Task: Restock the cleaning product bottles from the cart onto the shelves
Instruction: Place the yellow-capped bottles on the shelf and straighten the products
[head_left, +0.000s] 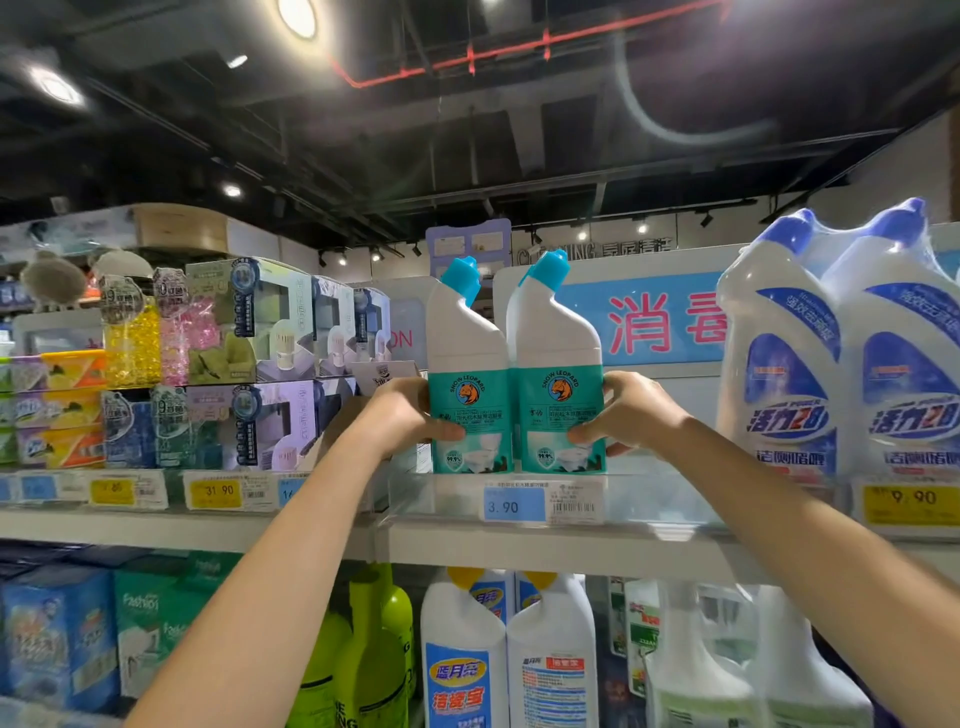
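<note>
Two white toilet-cleaner bottles with teal labels and teal angled caps stand side by side on the upper shelf (649, 499), behind its clear front lip. My left hand (402, 415) grips the left bottle (467, 343) around its label, thumb across the front. My right hand (631, 410) grips the right bottle (556, 338) the same way from the right side. The bottles touch each other. The cart is out of view.
A shrink-wrapped pair of larger white bottles with blue caps (841, 338) stands close on the right. Boxed air fresheners (260, 364) fill the shelf to the left. The lower shelf holds white and green bottles (467, 649). A price tag reading 3.90 (514, 506) hangs below.
</note>
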